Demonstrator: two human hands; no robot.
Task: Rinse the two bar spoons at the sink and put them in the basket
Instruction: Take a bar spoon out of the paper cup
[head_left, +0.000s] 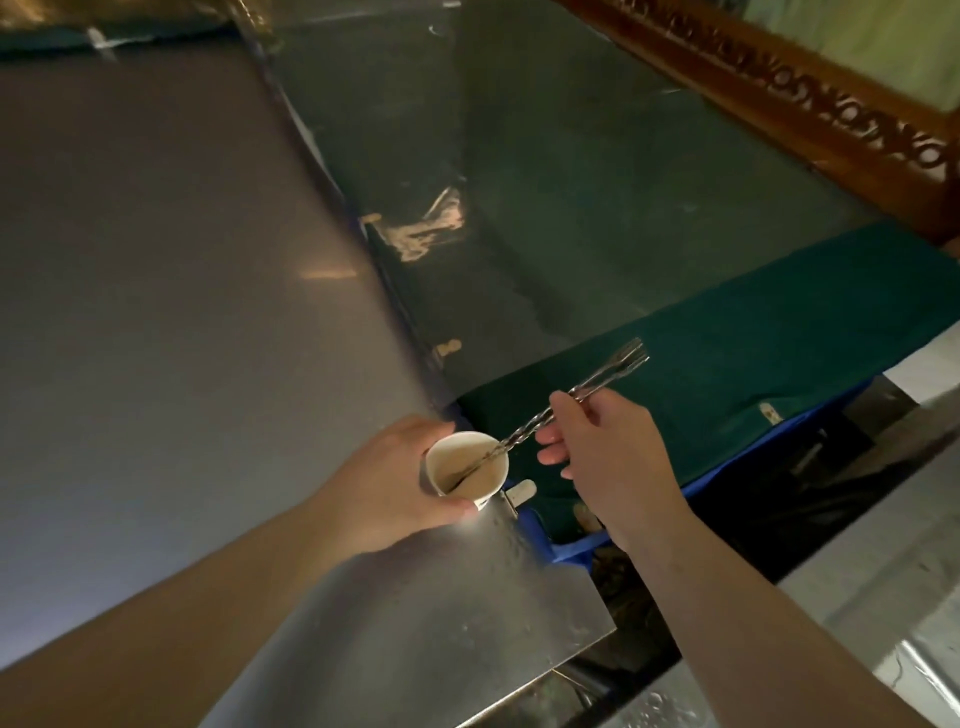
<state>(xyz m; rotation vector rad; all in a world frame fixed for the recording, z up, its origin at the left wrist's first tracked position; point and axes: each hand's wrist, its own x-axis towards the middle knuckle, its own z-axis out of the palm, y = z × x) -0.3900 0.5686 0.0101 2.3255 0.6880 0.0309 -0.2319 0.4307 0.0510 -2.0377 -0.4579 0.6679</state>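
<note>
Down at about six o'clock in the view, the left hand (387, 491) is curled around a small cream paper cup (466, 471), thumb on the near side and fingers wrapped round the far side, holding it upright at the edge of a broad, dull stainless-steel counter (156, 312). Two long twisted-stem steel bar spoons (576, 397) stand slanted in the cup, their bowl ends down inside it and their forked top ends pointing up toward two o'clock. They lie so close together that they read almost as one shaft; only the forked tips show apart.

Just to the three o'clock side of the cup, the right hand (605, 457) pinches the spoon stems between thumb and forefinger partway up, while the other fingers hang loosely spread and touch nothing.

Behind the hands, from twelve to three o'clock, a dark green cloth (727, 374) covers a surface, with a clear plastic sheet (571, 182) lying over its far part. A blue plastic edge (571, 551) shows beneath the cloth at five o'clock. A carved brown wooden frame (805, 88) runs across the one o'clock corner.
</note>
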